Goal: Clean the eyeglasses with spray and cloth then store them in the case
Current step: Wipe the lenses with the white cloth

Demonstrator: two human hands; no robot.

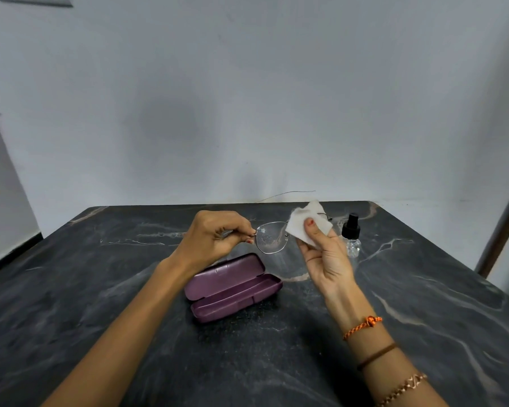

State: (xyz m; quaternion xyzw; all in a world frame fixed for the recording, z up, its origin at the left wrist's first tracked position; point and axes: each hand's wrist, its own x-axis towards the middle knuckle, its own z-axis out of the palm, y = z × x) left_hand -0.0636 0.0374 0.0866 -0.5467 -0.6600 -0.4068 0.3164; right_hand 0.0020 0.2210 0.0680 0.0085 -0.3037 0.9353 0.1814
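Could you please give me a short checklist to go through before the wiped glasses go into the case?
1. Thin metal-framed eyeglasses held firmly: ok, left hand pinches the frame's end.
2. White cleaning cloth on a lens: ok, right hand pinches it over one lens.
3. Other lens clean: not ok, it looks misted or spotted.
4. Purple hard-shell case open: ok, lid back on the dark marble table.
5. Temples folded: cannot tell.
6. Clear spray bottle with black nozzle clear of the path: ok, upright behind the right hand.
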